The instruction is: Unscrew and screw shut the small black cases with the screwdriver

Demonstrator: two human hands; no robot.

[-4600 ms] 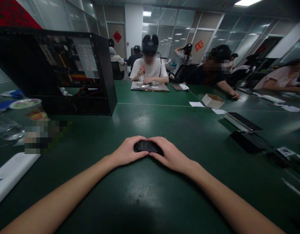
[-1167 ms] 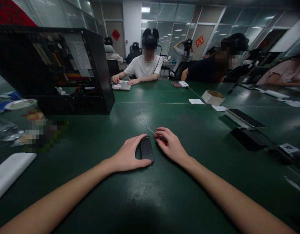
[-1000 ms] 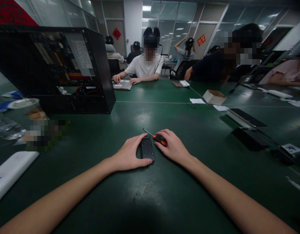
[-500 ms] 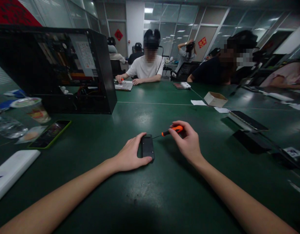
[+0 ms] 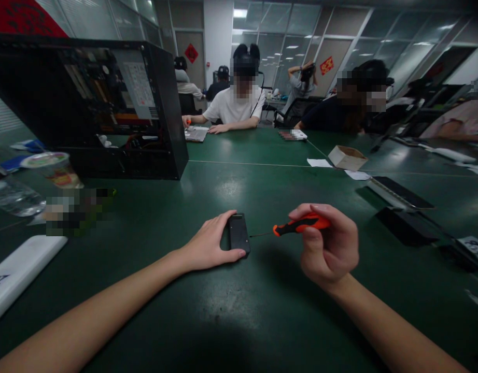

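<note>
While the left hand (image 5: 212, 241) pinched the black device (image 5: 239, 234) end to end at its three o'clock, apparently to steady it on the table (image 5: 223, 181), the right hand (image 5: 332, 247) clasped a screwdriver (image 5: 297, 226), pointing towards nine o'clock, presumably to face the device.

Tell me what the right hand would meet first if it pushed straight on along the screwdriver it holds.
Probably the black device: the screwdriver in the right hand points at its side. Depth is unclear, so the tip might pass over it.
</note>
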